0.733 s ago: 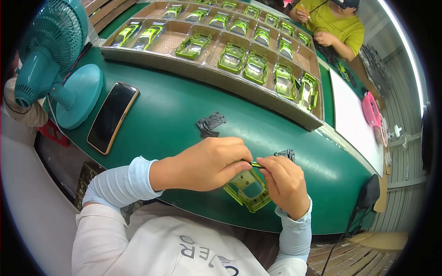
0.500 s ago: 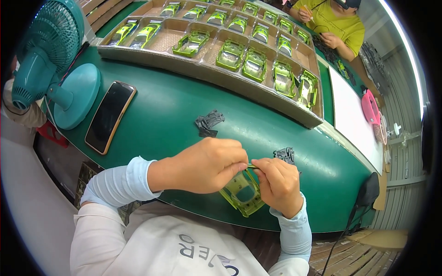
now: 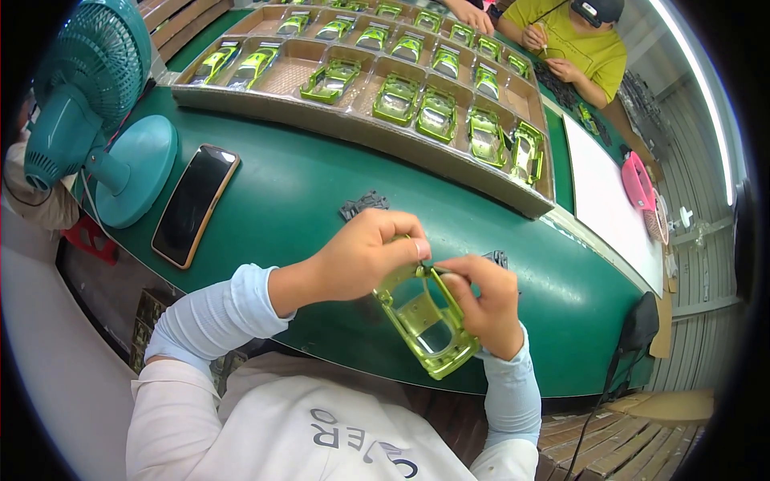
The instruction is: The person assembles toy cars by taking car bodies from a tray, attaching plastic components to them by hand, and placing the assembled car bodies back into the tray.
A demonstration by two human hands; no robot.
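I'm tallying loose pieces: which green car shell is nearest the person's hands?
The green car shell in the right hand, with the left hand at its far end; the shells in the cardboard tray lie farther off, touched by neither.

Assembly workshop: boxed toy-car shells (image 3: 436, 117)

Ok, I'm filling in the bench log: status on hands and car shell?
Right hand gripping green toy car body shell near its far end. Left hand there too, grip unclear. Dark plastic parts just beyond both hands, partly hidden.
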